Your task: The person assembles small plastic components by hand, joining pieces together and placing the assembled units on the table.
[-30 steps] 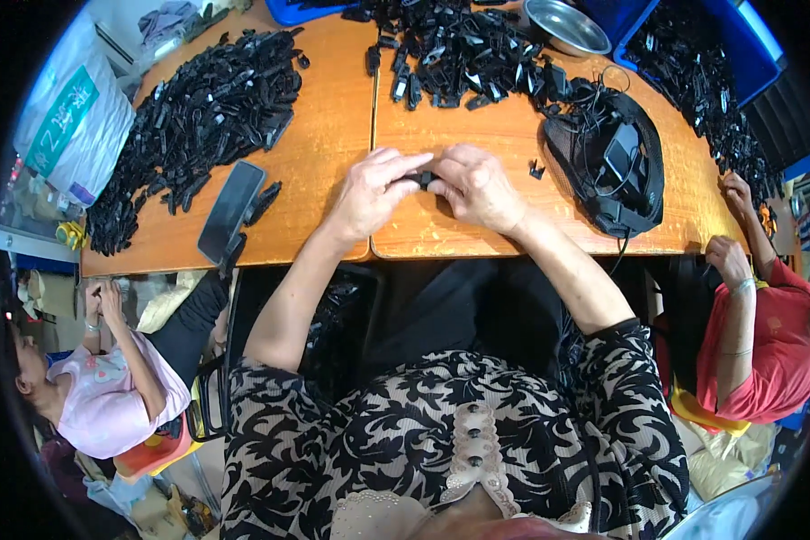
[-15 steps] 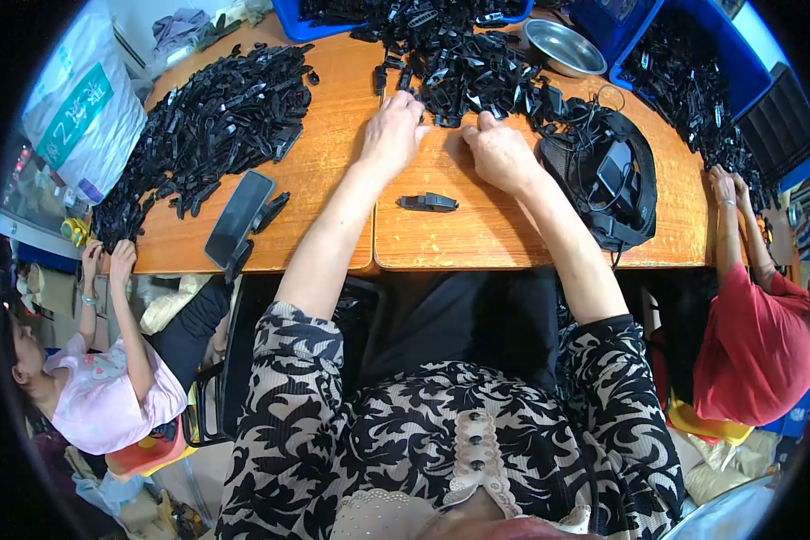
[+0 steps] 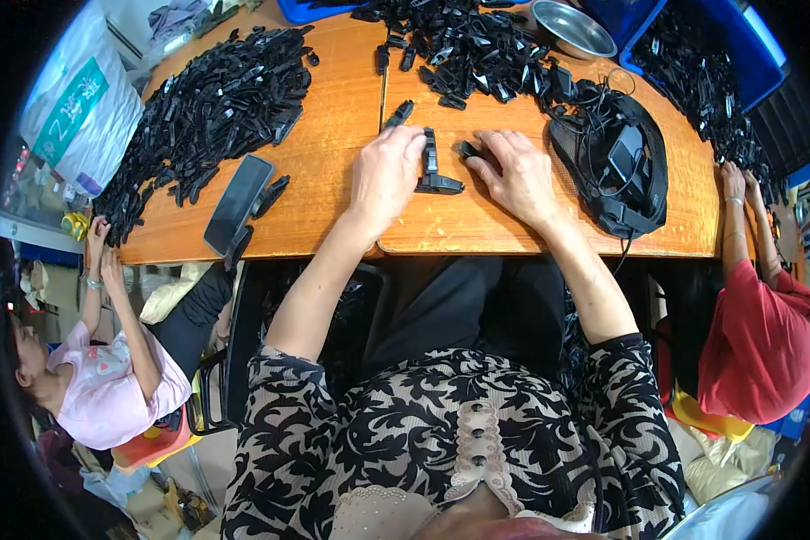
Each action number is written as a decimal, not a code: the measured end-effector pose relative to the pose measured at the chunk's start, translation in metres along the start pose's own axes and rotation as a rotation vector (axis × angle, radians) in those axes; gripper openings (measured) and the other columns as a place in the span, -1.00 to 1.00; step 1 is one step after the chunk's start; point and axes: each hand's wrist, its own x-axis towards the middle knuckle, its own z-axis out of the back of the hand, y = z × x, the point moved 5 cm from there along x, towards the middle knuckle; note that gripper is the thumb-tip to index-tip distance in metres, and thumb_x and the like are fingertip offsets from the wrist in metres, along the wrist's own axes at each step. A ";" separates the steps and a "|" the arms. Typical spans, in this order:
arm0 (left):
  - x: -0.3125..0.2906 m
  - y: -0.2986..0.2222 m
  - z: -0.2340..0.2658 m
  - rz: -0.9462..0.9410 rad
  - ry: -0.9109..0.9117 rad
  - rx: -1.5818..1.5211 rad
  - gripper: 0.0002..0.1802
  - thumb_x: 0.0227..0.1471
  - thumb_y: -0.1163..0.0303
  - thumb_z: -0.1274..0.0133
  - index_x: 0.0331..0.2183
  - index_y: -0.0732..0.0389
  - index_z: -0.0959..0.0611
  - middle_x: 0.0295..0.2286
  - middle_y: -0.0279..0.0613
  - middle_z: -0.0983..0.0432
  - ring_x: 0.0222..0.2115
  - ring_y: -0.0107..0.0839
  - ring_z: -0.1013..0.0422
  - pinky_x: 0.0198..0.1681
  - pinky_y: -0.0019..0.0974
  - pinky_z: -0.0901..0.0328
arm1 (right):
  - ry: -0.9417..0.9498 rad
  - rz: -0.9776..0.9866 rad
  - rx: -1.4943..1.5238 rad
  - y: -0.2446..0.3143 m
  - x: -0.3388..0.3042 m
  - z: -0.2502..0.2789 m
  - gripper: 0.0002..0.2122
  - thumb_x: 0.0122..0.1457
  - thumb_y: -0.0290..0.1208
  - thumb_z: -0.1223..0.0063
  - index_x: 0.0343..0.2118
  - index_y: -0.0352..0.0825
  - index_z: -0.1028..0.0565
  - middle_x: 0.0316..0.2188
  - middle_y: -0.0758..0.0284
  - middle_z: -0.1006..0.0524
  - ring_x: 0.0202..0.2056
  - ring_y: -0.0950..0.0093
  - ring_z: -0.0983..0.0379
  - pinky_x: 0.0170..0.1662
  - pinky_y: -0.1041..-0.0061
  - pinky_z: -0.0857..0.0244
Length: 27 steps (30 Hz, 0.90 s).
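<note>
Small black plastic clip-like pieces lie on the wooden table around my hands. My left hand (image 3: 386, 176) is closed, its fingers curled and pressed around black pieces. One black piece (image 3: 399, 114) sticks out past its far side, and an upright-looking piece (image 3: 430, 151) sits against its fingertips. Just nearer to me, another black piece (image 3: 441, 185) lies crosswise, touching or almost touching that one. My right hand (image 3: 518, 176) pinches a small black piece (image 3: 468, 150) between thumb and fingers. Part of what each hand grips is hidden behind the fingers.
A pile of black pieces (image 3: 477, 54) lies beyond my hands, and another pile (image 3: 234, 99) at the left. A phone (image 3: 239, 205) leans on a stand. Right stand a mesh pouch with cables (image 3: 612, 162), a metal bowl (image 3: 574, 29) and a blue bin (image 3: 738, 72). Two people work alongside.
Both hands have drawn back from the far pile toward me, bringing black pieces with them. The lone piece lying in front now has others beside it.
</note>
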 end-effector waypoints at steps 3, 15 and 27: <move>0.016 0.000 0.005 -0.248 -0.031 -0.083 -0.71 0.14 0.52 -0.09 -0.07 0.21 -0.68 -0.08 0.05 -0.59 -0.04 -0.04 -0.52 0.07 -0.10 -0.37 | -0.046 0.087 -0.100 0.002 0.002 0.000 -0.88 0.11 -0.40 -0.25 -0.33 -0.30 -0.61 -0.33 0.22 -0.60 -0.21 0.20 -0.55 -0.18 0.22 -0.43; 0.016 0.008 -0.015 -0.383 0.184 -0.164 -0.73 -0.03 0.55 -0.22 -0.20 0.24 -0.74 -0.30 -0.14 -0.59 -0.22 -0.22 -0.48 -0.07 -0.23 -0.38 | 0.200 0.027 0.053 0.005 0.000 0.007 -0.84 0.12 -0.41 -0.21 -0.30 -0.40 -0.60 -0.44 0.11 -0.55 -0.35 0.06 -0.54 -0.23 0.16 -0.42; 0.011 0.009 -0.008 -0.208 0.217 -0.239 -0.56 -0.05 0.52 -0.27 -0.05 0.18 -0.71 -0.22 -0.14 -0.65 -0.23 -0.30 -0.53 -0.07 -0.28 -0.43 | 0.169 0.231 0.083 0.009 0.021 -0.018 -0.80 0.13 -0.29 -0.26 -0.35 -0.36 -0.63 -0.45 0.19 -0.57 -0.29 0.10 -0.54 -0.25 0.21 -0.43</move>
